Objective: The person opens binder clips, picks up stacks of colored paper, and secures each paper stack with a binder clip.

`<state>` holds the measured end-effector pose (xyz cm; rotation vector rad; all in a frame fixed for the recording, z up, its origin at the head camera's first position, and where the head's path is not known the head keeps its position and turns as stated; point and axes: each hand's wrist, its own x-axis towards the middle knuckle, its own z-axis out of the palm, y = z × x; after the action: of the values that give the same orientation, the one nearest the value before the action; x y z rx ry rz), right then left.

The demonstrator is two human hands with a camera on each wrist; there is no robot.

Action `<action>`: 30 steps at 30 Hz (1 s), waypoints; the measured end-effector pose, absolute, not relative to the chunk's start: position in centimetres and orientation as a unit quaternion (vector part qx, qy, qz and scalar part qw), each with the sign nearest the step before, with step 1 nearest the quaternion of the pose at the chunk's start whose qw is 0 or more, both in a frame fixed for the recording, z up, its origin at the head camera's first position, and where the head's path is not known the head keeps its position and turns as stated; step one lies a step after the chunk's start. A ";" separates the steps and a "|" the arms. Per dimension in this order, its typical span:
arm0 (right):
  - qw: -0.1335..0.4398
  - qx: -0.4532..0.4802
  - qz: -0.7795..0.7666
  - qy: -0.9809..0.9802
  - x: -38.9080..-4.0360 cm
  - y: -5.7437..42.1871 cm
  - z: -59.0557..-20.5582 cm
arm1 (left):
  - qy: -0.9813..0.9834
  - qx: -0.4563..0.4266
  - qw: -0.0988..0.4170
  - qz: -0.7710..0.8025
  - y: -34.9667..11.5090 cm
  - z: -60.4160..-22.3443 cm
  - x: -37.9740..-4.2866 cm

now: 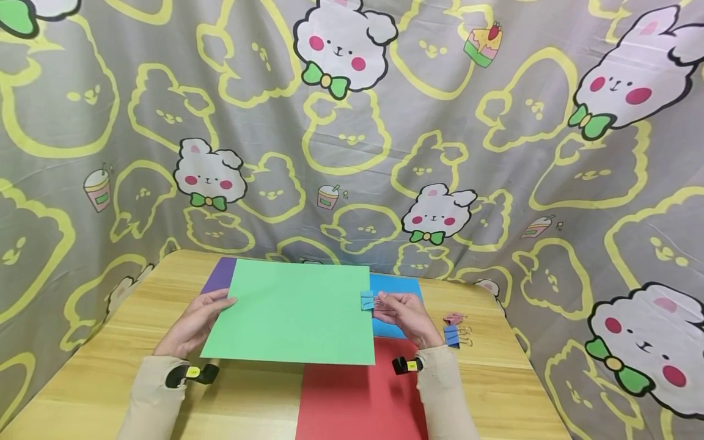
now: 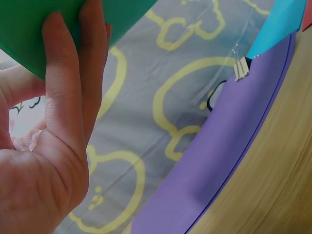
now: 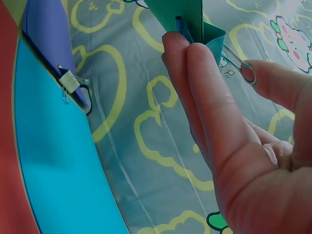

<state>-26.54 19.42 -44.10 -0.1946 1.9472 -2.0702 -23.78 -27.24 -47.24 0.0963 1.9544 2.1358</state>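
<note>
A stiff green sheet (image 1: 297, 311) is held up tilted above the table. My left hand (image 1: 195, 321) pinches its left edge, thumb on top and fingers (image 2: 63, 73) underneath. At the sheet's right edge sits a blue binder clip (image 1: 366, 300), its jaws astride the edge. My right hand (image 1: 406, 315) pinches the clip's wire handles (image 3: 241, 63) between thumb and fingers. In the right wrist view, the clip's body (image 3: 214, 39) shows beside the sheet's edge, with fingertips close by it.
Below lie a purple sheet (image 1: 219, 276), a blue sheet (image 1: 396, 284) and a red sheet (image 1: 360, 397). A white binder clip (image 3: 69, 82) sits where purple and blue meet. To the right on the wooden table (image 1: 495, 379) are a pink clip (image 1: 453, 318) and another blue clip (image 1: 451, 335). Patterned cloth hangs behind.
</note>
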 end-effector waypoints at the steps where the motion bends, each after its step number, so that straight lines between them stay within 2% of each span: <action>1: 0.146 -0.067 -0.717 0.678 -26.5 19.4 -44.1 | 0.669 0.033 0.122 0.733 -27.2 -47.3 -23.8; 30: 0.145 -0.072 -0.698 0.697 -26.5 19.5 -44.0 | 0.654 0.021 0.126 0.746 -26.7 -47.2 -23.8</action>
<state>-26.53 19.51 -43.98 -0.2070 2.0084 -2.0124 -23.82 -26.69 -47.18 0.0623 1.9043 2.1729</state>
